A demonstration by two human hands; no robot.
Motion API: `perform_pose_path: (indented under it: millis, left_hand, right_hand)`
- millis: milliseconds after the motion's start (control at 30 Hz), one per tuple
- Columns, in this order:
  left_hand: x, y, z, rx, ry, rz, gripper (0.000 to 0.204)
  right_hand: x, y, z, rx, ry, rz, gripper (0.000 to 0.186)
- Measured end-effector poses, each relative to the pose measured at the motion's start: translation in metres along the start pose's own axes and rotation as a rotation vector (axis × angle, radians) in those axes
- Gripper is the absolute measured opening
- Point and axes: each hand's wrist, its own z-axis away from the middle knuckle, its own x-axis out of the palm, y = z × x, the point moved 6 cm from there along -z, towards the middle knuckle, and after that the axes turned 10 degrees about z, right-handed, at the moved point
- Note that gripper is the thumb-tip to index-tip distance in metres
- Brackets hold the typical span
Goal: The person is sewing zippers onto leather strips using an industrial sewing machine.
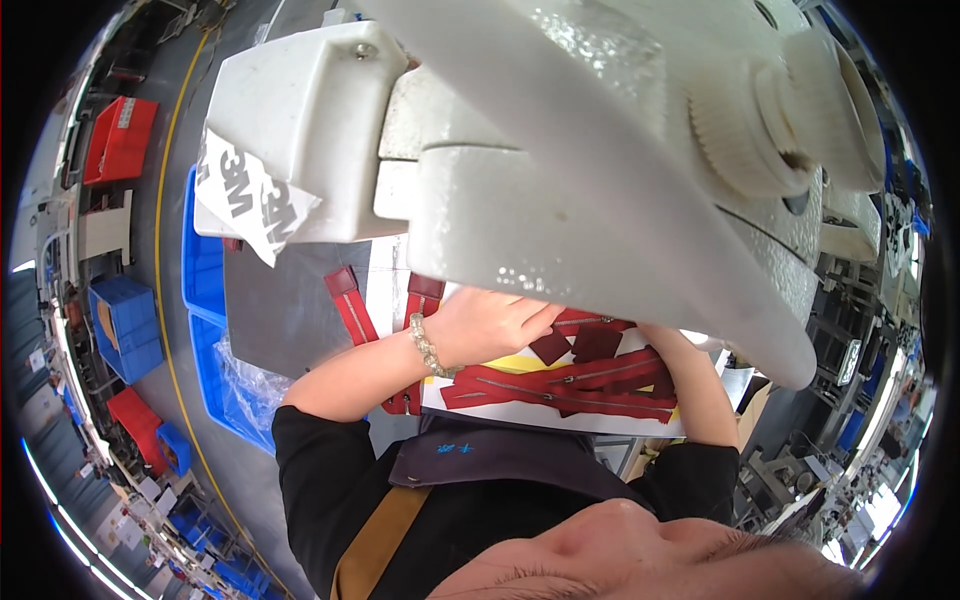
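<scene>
Below the glossy, rounded machine [490, 205], on the white surface [600, 425], the step in hand seems to be lining up red zips [510, 387], cloth tape with metal teeth; the next move calls for flat, untwisted tape. The left hand [492, 325] is curled, the right hand [662, 338] mostly hidden; whether either pinches anything, I cannot tell. Flat dark-red squares [598, 344] lie among the zips.
</scene>
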Motion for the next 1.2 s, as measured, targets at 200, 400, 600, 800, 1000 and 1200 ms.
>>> perform_pose_path:
  millis: [200, 400, 600, 800, 1000, 1200]
  left_hand:
    - [0.009, -0.001, 0.014, -0.105, -0.2, -0.011, 0.014]
    - [0.01, -0.001, 0.014, -0.078, -0.183, -0.002, 0.014]
    - [0.02, 0.0, 0.022, -0.026, -0.258, -0.101, 0.03]
    - [0.028, 0.001, 0.025, 0.012, -0.274, -0.178, 0.044]
    - [0.018, -0.005, 0.015, -0.068, -0.253, -0.041, 0.03]
    - [0.024, -0.005, 0.021, -0.194, -0.306, 0.065, 0.018]
  right_hand:
    - [0.001, -0.005, -0.003, 0.033, -0.018, -0.011, 0.031]
    - [0.031, 0.051, 0.002, 0.485, -0.05, -0.714, 0.031]
    - [0.057, 0.055, 0.005, 0.75, -0.144, -1.52, 0.032]
    - [0.014, 0.021, -0.013, -0.028, -0.062, -0.309, 0.032]
    - [0.047, 0.051, 0.001, 0.83, -0.115, -1.297, 0.03]
    - [0.019, 0.035, -0.018, 0.266, -0.078, -0.586, 0.027]
